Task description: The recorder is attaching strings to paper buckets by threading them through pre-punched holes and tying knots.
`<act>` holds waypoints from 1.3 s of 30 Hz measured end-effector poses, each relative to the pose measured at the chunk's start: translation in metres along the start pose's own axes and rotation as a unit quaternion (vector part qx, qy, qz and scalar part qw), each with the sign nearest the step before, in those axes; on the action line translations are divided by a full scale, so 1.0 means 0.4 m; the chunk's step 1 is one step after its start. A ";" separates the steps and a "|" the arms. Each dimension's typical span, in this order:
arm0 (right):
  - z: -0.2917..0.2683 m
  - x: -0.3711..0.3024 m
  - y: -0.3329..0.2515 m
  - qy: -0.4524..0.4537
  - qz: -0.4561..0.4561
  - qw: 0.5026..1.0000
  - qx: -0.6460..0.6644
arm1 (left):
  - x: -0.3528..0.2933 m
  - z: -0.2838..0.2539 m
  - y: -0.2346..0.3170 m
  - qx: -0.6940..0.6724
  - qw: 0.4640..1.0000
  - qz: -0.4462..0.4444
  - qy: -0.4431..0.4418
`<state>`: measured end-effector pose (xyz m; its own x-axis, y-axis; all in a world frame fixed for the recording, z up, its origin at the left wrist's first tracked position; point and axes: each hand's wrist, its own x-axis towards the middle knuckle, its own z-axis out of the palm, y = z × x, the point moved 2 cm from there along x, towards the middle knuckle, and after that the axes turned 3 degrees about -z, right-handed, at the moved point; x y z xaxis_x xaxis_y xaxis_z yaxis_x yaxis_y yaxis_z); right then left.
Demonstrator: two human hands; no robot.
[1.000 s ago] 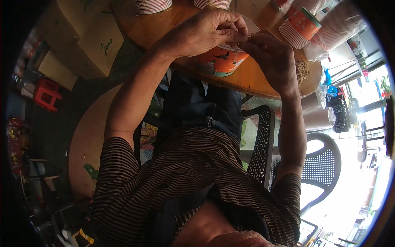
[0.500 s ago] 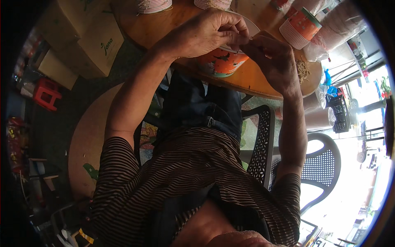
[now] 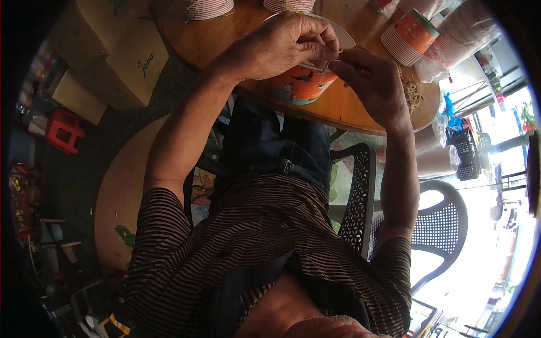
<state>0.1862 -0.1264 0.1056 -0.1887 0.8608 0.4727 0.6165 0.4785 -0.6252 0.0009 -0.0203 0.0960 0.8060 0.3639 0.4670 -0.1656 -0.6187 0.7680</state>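
Observation:
Above the rim of an orange paper tub with dark and green markings, my two hands meet, fingertips close together. My left hand is closed in a pinch, its fingers curled toward the thumb. Opposite it, my right hand is closed as well, thumb and forefinger brought together. Something small and thin seems to be between the fingertips, too small to make out. Just beyond my right wrist lies a tangled pile of thin tan strands. My hands hide part of the tub's opening.
The tub stands on a round wooden table. Stacked tubs lie tilted at the right beside plastic-wrapped stacks. More striped stacks stand at the far edge. Cardboard boxes, a red stool and a dark chair surround me.
The fingers of my right hand have shifted slightly, and the gap below its thumb looks a little wider. My left hand has hardly moved.

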 end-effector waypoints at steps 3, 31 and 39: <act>0.002 0.004 0.013 -0.018 0.005 1.000 0.007 | -0.003 0.003 0.004 -0.008 1.000 0.007 -0.005; 0.035 0.009 0.048 0.020 0.013 0.993 0.112 | -0.014 -0.067 0.037 -0.128 0.983 -0.131 -0.005; -0.014 0.070 0.064 0.098 -0.028 0.991 0.087 | 0.009 -0.093 0.081 -0.063 0.990 -0.122 -0.037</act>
<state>0.2010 -0.0911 0.1061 -0.0558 0.7899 0.6107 0.4642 0.5620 -0.6846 -0.0228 -0.0131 0.1389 0.8696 0.4369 0.2302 -0.0265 -0.4242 0.9052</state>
